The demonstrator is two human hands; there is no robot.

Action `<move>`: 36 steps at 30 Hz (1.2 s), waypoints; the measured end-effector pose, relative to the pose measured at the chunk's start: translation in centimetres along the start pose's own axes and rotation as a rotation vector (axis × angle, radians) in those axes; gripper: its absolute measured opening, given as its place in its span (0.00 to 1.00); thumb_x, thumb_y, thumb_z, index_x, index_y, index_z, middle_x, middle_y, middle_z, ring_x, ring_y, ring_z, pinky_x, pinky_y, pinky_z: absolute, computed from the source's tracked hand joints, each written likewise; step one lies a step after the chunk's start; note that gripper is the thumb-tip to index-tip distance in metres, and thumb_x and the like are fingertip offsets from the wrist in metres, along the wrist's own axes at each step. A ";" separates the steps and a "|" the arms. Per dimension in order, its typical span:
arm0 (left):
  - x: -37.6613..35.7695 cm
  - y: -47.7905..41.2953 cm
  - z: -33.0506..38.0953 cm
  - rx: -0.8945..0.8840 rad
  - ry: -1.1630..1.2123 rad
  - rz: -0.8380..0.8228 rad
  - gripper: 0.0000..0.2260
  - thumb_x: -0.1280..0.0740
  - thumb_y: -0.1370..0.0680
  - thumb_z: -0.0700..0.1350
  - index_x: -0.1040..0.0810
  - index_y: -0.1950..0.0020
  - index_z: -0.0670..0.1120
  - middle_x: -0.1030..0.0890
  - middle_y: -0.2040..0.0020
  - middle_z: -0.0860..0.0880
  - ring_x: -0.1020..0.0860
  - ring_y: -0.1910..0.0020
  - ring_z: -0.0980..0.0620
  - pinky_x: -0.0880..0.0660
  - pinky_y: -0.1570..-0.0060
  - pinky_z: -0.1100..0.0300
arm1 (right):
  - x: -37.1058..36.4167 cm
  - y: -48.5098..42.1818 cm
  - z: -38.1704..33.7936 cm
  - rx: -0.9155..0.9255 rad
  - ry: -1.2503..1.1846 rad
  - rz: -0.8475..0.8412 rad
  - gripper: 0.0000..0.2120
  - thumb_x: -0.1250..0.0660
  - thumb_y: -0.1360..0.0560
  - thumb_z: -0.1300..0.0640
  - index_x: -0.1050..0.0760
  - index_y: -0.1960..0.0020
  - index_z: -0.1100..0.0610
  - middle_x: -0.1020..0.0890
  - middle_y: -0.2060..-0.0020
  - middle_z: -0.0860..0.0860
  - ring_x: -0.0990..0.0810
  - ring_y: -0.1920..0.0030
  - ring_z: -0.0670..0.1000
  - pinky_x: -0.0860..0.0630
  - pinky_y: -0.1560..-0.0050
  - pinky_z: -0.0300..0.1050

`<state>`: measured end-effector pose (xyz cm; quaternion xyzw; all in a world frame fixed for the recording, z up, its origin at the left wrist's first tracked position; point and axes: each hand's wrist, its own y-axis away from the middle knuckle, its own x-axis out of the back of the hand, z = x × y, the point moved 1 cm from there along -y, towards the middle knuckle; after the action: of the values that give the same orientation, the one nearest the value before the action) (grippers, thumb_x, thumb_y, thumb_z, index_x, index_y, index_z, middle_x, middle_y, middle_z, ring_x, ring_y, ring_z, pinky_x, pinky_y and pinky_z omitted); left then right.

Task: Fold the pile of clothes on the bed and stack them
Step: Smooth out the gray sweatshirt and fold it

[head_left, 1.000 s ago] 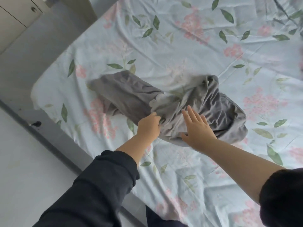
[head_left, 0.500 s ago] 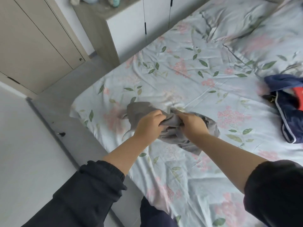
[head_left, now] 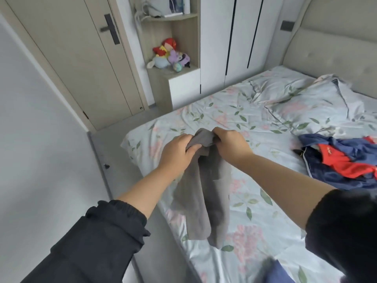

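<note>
Grey garment (head_left: pixel 204 193) held up over near edge of bed (head_left: pixel 255 211), top edge bunched between both hands, rest hanging free in two long lobes.

Step in hand, by judgement: open garment out for folding. Do well: slide hands apart along top edge, find corners, let weight pull creases out, then lay flat on sheet.

Left hand (head_left: pixel 176 155) closed, fingers curled around bunched edge. Right hand (head_left: pixel 229 147) likewise clenched on it, close beside. Forearms extended, converging.

Navy-and-red clothes (head_left: pixel 342 166) unfolded, well apart to right.
</note>
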<state>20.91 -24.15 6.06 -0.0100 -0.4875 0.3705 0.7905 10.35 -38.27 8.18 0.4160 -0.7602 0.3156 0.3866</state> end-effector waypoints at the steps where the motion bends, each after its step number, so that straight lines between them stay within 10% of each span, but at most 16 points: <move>1: 0.7 0.0 0.6 0.020 0.032 0.002 0.10 0.34 0.22 0.49 0.25 0.56 0.42 0.26 0.62 0.50 0.26 0.61 0.47 0.34 0.63 0.58 | 0.9 0.4 -0.6 -0.004 -0.009 0.015 0.07 0.44 0.26 0.68 0.35 0.58 0.57 0.25 0.64 0.58 0.32 0.63 0.57 0.42 0.69 0.46; 7: 3.4 0.1 6.3 -0.037 0.175 -0.069 0.22 0.36 0.21 0.44 0.33 0.28 0.55 0.27 0.32 0.56 0.30 0.36 0.58 0.38 0.43 0.72 | 6.0 4.0 -2.9 -0.070 -0.019 0.117 0.06 0.44 0.26 0.68 0.29 0.53 0.64 0.22 0.58 0.61 0.27 0.58 0.59 0.34 0.63 0.49; 18: -3.6 2.9 24.4 -0.280 0.112 -0.052 0.11 0.35 0.24 0.38 0.21 0.43 0.43 0.20 0.48 0.47 0.23 0.49 0.46 0.29 0.51 0.57 | 15.6 16.9 7.3 -0.215 -0.027 0.316 0.07 0.42 0.27 0.69 0.26 0.54 0.65 0.20 0.57 0.62 0.25 0.56 0.60 0.40 0.63 0.46; 28: -17.2 10.6 49.2 -0.328 0.218 0.067 0.13 0.34 0.23 0.39 0.21 0.39 0.42 0.19 0.43 0.45 0.22 0.44 0.46 0.29 0.46 0.60 | 30.5 35.7 25.0 -0.203 -0.226 0.472 0.23 0.47 0.31 0.73 0.22 0.44 0.59 0.18 0.51 0.56 0.22 0.49 0.55 0.25 0.48 0.46; 36: -25.8 11.8 62.6 -0.348 0.186 -0.049 0.11 0.32 0.24 0.40 0.19 0.42 0.43 0.20 0.54 0.46 0.23 0.55 0.46 0.35 0.59 0.63 | 38.8 45.8 36.2 -0.262 -0.111 0.479 0.17 0.44 0.26 0.70 0.21 0.45 0.59 0.18 0.52 0.57 0.22 0.49 0.58 0.26 0.51 0.48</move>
<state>-41.06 -52.62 14.78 -0.1690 -0.4691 0.2587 0.8273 -55.35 -61.53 15.75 0.1875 -0.8912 0.2736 0.3093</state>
